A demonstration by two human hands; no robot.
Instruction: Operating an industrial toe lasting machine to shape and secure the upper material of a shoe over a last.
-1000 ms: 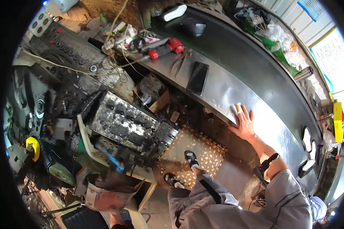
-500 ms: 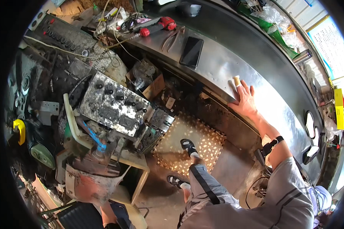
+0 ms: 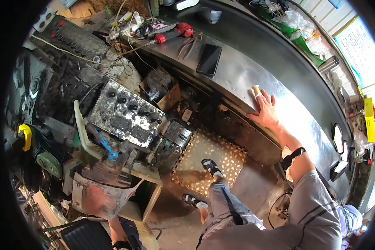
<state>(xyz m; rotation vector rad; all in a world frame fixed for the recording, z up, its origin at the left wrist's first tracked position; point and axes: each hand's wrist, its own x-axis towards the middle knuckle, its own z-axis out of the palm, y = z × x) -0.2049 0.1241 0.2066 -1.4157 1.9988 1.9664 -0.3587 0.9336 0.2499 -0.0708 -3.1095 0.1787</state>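
Observation:
My right hand (image 3: 266, 111) rests palm-down on the shiny metal edge of the conveyor bench (image 3: 237, 85), fingers spread. A tan wrap (image 3: 256, 90) covers one of its fingertips. At the lower left, my left forearm (image 3: 116, 230) runs up to a curved, stained grey-and-red piece (image 3: 98, 198). That piece hides the left hand, so its fingers and anything in them cannot be seen. Just beyond stands a blue-wrapped handle (image 3: 108, 148) on the machine. Nearby is a grimy control box (image 3: 127, 112) with a row of black knobs.
On the bench lie a black phone (image 3: 209, 59), pliers (image 3: 189, 45) and a red air tool (image 3: 175, 33). Pale shoe soles (image 3: 338, 148) sit on the dark belt at the right. A speckled mat (image 3: 212, 160) is under my feet. An open carton (image 3: 166, 93) stands behind the control box.
The whole view has shifted slightly. My right hand stays flat on the bench edge, and the left forearm keeps its place behind the stained piece.

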